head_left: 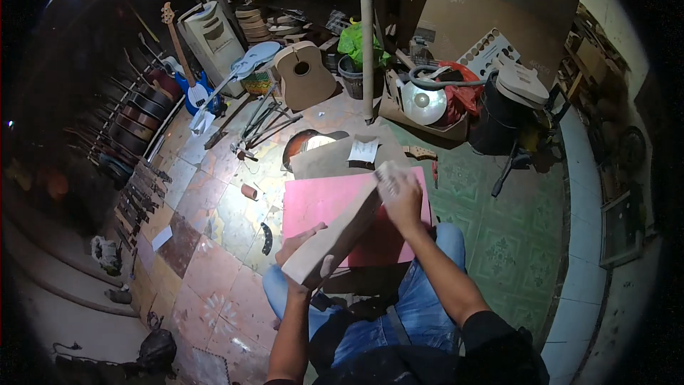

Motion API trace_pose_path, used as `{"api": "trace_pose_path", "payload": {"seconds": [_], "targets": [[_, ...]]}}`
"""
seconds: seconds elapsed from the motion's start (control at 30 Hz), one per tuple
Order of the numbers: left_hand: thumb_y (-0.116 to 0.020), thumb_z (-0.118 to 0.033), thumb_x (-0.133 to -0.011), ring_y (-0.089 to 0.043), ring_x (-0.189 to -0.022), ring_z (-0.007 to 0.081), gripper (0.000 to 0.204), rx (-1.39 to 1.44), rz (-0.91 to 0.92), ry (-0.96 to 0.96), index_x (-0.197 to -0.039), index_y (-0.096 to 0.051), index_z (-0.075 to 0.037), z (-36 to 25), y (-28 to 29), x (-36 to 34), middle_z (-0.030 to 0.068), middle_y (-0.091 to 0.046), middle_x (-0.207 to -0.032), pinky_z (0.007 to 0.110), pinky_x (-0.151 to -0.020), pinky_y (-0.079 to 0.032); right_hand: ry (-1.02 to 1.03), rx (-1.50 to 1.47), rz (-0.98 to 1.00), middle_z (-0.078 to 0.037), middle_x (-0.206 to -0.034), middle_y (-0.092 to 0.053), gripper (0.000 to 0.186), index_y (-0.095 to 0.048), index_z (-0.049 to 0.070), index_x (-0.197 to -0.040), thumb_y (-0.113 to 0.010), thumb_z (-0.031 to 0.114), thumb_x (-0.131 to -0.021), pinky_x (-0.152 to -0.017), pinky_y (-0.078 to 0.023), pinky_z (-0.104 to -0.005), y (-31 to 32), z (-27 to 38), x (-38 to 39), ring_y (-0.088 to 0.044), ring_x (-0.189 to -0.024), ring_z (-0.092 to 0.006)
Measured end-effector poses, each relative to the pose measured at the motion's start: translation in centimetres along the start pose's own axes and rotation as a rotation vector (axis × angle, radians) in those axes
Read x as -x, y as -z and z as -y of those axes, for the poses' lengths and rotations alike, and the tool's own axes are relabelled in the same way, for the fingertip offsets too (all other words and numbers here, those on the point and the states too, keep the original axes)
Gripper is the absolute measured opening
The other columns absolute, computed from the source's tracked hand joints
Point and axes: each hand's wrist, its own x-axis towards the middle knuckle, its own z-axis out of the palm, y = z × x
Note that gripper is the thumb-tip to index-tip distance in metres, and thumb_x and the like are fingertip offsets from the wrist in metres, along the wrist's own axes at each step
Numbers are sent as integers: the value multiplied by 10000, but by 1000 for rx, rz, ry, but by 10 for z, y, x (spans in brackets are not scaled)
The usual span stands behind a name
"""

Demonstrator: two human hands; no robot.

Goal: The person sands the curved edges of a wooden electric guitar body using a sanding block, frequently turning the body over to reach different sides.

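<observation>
A thick, pale wooden piece [340,231] with a curved edge stands tilted on its side above my lap, its narrow face turned up. My left hand [306,242] is closed around its near end, the thumb on one side and the fingers on the other. At the far end, my right hand [400,196] presses against the wood with curled fingers. A whitish, blurred thing [387,173] shows at those fingers, too smeared to name. Beneath the wood lies a bright pink sheet [306,199].
Beyond the pink sheet are a brown board [324,164], a white paper [364,149] and a sunburst guitar body [296,144]. A guitar-shaped body [305,78] leans farther back by a pole [367,43]. Racked guitars [132,117] stand left; a black bin [495,117] stands right.
</observation>
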Motion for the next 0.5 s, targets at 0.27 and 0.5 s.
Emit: {"api": "trace_pose_path", "payload": {"seconds": [0.27, 0.5], "targets": [[-647, -566, -904, -735, -924, 279, 563, 41, -5, 127, -1117, -739, -54, -13, -7, 22, 102, -768, -1025, 360, -800, -581, 53, 132, 194, -170, -1113, -700, 350, -724, 123, -1233, -706, 268, -914, -924, -523, -460, 35, 12, -19, -666, -1051, -359], [-884, -244, -810, -766, -971, 317, 471, 203, 24, 19, -1120, -627, 1, -20, -7, 16, 225, -756, -1041, 406, -830, -637, -12, 147, 162, -111, -1211, -706, 368, -728, 220, -1251, -715, 324, -898, -933, -516, -511, 43, -36, -14, -635, -1151, -326]]}}
